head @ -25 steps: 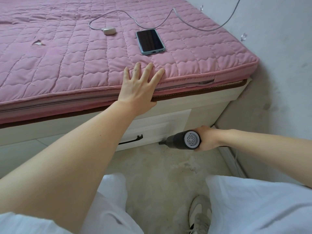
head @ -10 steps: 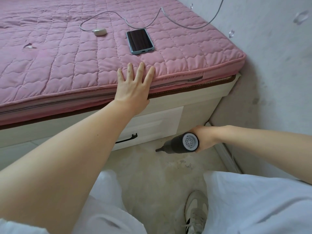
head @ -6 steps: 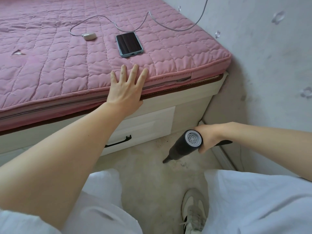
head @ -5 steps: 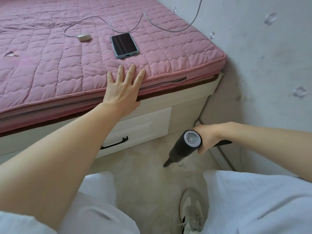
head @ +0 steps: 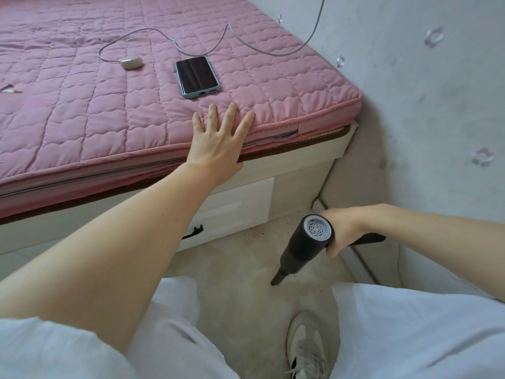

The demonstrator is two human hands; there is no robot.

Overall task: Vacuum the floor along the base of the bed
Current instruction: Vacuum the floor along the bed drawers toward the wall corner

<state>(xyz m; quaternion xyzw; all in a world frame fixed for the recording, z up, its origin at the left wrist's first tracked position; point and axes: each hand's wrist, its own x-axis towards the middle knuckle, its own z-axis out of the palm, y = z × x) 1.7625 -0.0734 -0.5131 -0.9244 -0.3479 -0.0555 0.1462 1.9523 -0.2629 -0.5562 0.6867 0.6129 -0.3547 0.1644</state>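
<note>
A black handheld vacuum (head: 302,247) points down and to the left, its narrow nozzle tip just above the beige floor (head: 246,269) a short way out from the bed. My right hand (head: 343,231) grips its handle. My left hand (head: 218,143) rests flat with spread fingers on the edge of the pink quilted mattress (head: 95,105). The bed's white base (head: 287,173) with a drawer and black handle (head: 192,233) runs below it. Dark crumbs lie on the floor near the base's corner.
A phone (head: 197,76) and a white charger with its cable (head: 131,62) lie on the mattress. The wall (head: 437,105) and skirting close off the right side. My shoe (head: 307,348) and white-clad knees fill the bottom of the view.
The vacuum has swung from pointing at the bed's base to pointing down at the floor farther out, nearer my feet. My left hand has stayed on the mattress edge.
</note>
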